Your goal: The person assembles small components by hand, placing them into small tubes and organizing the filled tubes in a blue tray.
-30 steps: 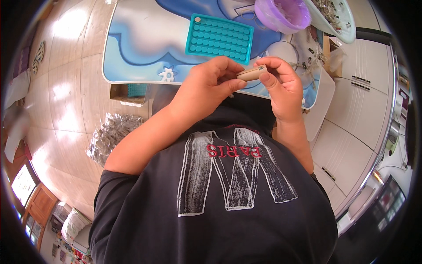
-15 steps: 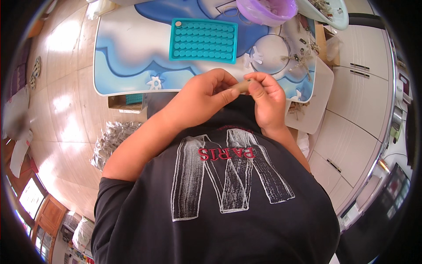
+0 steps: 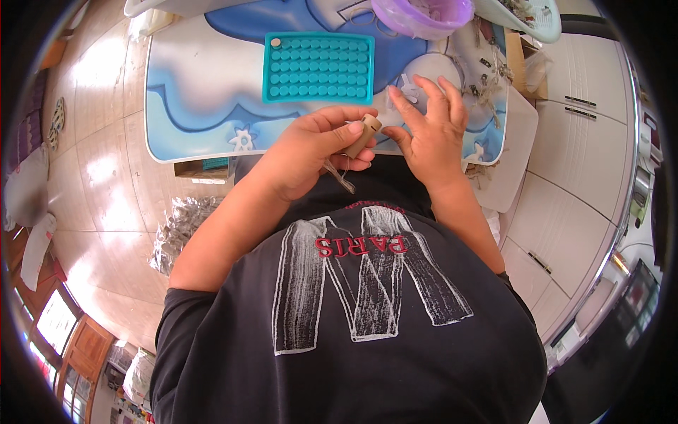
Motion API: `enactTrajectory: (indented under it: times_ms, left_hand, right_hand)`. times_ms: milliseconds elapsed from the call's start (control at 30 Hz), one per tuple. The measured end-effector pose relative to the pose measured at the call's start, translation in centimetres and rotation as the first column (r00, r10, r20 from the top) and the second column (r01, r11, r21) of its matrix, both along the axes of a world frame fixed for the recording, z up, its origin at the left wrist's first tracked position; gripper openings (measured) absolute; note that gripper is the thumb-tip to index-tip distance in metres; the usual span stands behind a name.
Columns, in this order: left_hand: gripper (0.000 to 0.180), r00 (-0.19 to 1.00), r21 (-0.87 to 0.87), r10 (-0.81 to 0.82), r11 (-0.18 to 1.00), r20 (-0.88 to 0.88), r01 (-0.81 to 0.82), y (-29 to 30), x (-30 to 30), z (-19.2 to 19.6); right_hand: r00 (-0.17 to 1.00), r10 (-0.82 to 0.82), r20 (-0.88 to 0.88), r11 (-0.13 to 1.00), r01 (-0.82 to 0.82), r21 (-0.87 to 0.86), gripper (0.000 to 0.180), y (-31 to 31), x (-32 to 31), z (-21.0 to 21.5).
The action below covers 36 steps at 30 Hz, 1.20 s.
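Observation:
My left hand (image 3: pixel 304 148) grips a small brown tube (image 3: pixel 364 138) between thumb and fingers, its end tilted up and to the right. Thin pale strings (image 3: pixel 341 178) dangle below that hand. To the right, my right hand (image 3: pixel 434 141) holds nothing and has its fingers spread, the fingertips over small white strips (image 3: pixel 408 90) on the table. Whether the index finger touches them I cannot tell. Beyond my left hand lies a teal tray (image 3: pixel 318 99) with rows of round cells; a cream disc (image 3: pixel 276 43) sits in its far left corner cell.
The blue and white table (image 3: pixel 205 134) carries a purple basin (image 3: pixel 424 27) at the back, a pale green basket (image 3: pixel 544 25), and several small dark pieces with strings (image 3: pixel 487 85) at right. Crumpled foil (image 3: pixel 180 230) lies at left. White cabinets (image 3: pixel 572 155) stand right.
My right hand has let go of the brown tube, opened, and moved up and right to the white strips. My left hand keeps the tube, now tilted more upright with its strings showing.

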<state>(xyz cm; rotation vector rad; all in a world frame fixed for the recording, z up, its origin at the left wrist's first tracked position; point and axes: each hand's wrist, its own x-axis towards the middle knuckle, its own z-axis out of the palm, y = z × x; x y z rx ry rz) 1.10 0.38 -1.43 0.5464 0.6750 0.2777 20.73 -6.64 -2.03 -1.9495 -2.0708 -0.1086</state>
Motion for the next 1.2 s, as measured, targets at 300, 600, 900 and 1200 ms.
enactTrajectory:
  times_ms: [300,600,900,1200]
  left_hand:
    - [0.036,0.952,-0.289,0.151,0.955,0.267,-0.071,0.8,-0.8,-1.4]
    - [0.028,0.946,-0.335,0.235,0.930,0.223,-0.152,0.3,-0.5,-0.6]
    - [0.035,0.919,-0.231,0.208,0.964,0.334,-0.134,0.1,-1.0,-1.7]
    - [0.027,0.956,-0.239,0.268,0.942,0.121,-0.234,0.0,-0.4,0.0]
  right_hand:
    - [-0.128,-0.200,-0.971,0.969,0.122,-0.215,0.028,1.0,-0.4,1.6]
    - [0.756,0.132,-0.641,0.983,-0.016,0.183,0.016,1.0,-3.6,2.7]
    - [0.820,0.253,-0.513,0.947,-0.103,0.303,0.014,1.4,-4.2,2.7]
    - [0.842,0.260,-0.473,0.948,-0.130,0.290,0.017,1.5,-4.1,2.8]
